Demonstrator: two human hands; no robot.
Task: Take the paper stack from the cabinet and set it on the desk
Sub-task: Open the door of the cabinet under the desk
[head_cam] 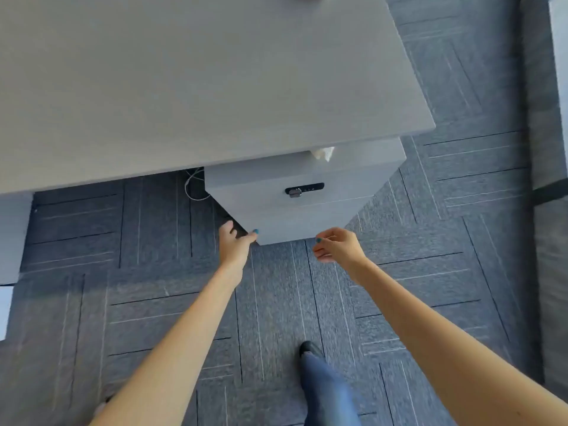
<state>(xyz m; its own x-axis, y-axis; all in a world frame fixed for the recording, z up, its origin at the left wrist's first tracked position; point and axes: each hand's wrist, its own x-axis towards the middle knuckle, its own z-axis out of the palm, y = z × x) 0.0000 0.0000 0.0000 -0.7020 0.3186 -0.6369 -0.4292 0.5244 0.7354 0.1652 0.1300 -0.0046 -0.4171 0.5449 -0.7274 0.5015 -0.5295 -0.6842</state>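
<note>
Left hand gripped cabinet front's lower-left corner. Right hand was loosely curled and empty at its lower edge. Stack not visible, none on desk. Any pull should stay square, I'd say.

Head view, steeply downward, desk near

The bench and cabinet are one pale grey with faint wood grain. The lock plate is black, its knob silver. The carpet is dark blue-grey, its tiles striped with thin pale and black lines. Fingernails teal, trouser leg blue, shoe black
</note>
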